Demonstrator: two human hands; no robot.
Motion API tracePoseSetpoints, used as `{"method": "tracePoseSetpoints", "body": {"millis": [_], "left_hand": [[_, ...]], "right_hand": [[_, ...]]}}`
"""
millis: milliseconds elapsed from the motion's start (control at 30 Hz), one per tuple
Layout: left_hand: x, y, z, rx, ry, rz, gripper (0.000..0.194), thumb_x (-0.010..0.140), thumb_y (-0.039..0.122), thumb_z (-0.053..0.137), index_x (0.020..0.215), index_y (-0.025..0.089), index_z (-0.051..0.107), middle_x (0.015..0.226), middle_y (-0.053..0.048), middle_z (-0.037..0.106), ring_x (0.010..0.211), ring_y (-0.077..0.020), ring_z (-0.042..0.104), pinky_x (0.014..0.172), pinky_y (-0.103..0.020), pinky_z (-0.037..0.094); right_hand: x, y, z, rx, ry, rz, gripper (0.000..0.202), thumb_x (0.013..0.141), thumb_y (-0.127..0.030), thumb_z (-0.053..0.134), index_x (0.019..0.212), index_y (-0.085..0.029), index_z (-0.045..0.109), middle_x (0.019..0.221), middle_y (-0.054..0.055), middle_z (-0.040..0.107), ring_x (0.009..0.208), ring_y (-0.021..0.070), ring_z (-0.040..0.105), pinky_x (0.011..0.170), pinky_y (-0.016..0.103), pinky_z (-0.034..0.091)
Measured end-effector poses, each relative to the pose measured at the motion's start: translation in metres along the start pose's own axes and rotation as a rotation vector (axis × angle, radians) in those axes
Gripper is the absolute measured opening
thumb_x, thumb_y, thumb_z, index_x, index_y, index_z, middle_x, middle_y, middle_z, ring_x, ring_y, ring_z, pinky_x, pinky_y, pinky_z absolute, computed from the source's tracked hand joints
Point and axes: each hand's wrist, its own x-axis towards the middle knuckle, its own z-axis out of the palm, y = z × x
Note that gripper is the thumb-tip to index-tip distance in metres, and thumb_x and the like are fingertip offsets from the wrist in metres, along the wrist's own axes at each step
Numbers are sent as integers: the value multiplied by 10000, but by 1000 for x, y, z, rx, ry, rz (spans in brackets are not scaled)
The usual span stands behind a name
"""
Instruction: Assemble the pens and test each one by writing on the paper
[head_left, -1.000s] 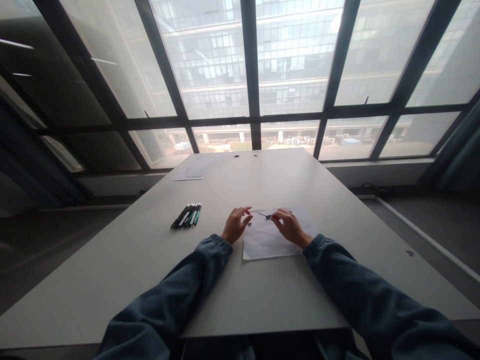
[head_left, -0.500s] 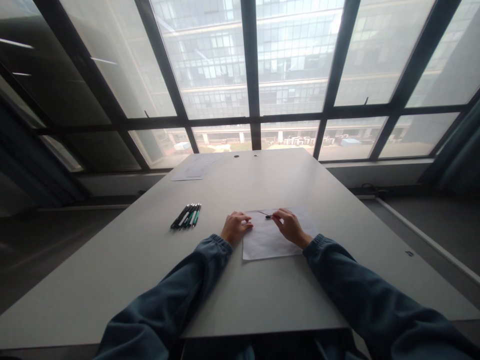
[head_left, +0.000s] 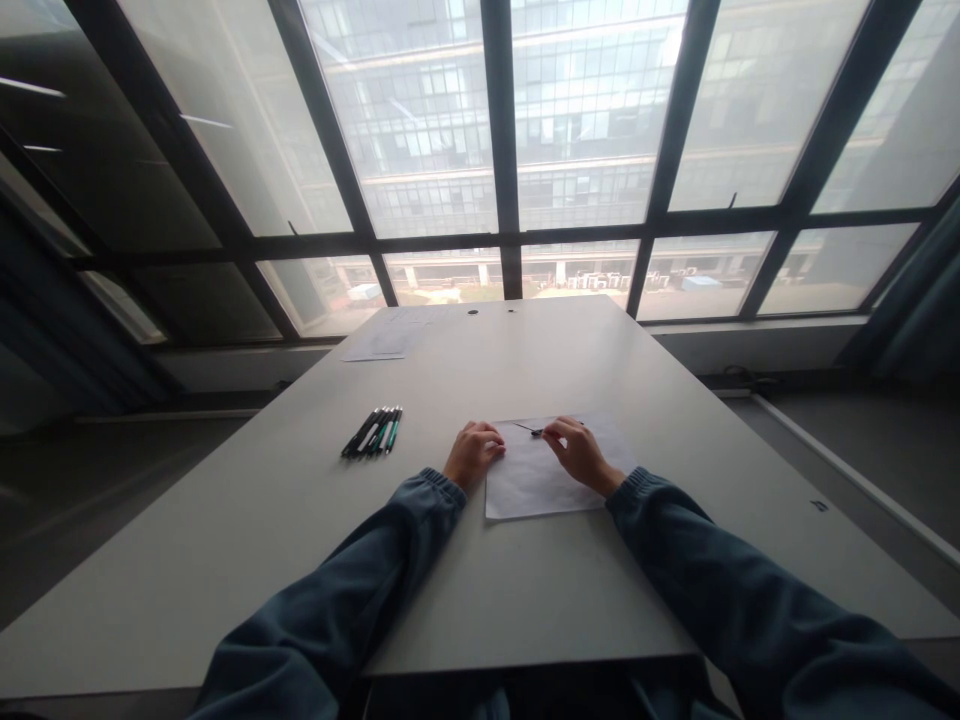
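Right hand [head_left: 546, 436] pinching half-hidden dark piece [head_left: 536, 433]; left hand [head_left: 474, 455] half-curled, hold unclear; pens [head_left: 373, 433] lying at its nine o'clock

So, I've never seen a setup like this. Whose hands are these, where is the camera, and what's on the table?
There is no machine arm here: these are a person's own bare hands. One camera, worn on the head, looks forward and down, so the sleeves reach in from the bottom. The right hand seems to pinch a small dark object over a white sheet of paper. The left hand is curled at the sheet's left edge; whether it holds anything is too small to tell. On the white table, a row of dark and green pens lies to the left, with more paper farther back, toward the windows.
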Motion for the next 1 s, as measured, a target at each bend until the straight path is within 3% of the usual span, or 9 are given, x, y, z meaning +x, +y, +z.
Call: {"method": "tracePoseSetpoints", "body": {"millis": [367, 700, 1000], "left_hand": [[1, 11, 2, -189, 173, 54, 78, 848, 268, 715, 880, 197, 707, 842, -34, 700, 811, -174, 638, 789, -330, 535], [2, 14, 1, -217, 157, 166, 83, 859, 267, 706, 915, 209, 725, 867, -36, 733, 828, -180, 630, 771, -332, 531], [2, 17, -1, -255, 161, 81, 135, 895, 314, 663, 909, 196, 727, 853, -48, 719, 845, -181, 641, 797, -335, 533]], "right_hand": [[-1, 2, 3, 49, -69, -48, 155, 952, -212, 560, 836, -203, 661, 838, 54, 645, 780, 186, 581, 738, 317, 463], [-1, 1, 2, 63, -105, -78, 141, 953, -184, 554, 849, -201, 647, 847, 49, 642, 796, 183, 573, 748, 311, 454], [0, 2, 2, 39, -69, -45, 159, 961, -217, 545, 849, -199, 657, 839, 58, 643, 790, 188, 574, 741, 317, 461]]}}
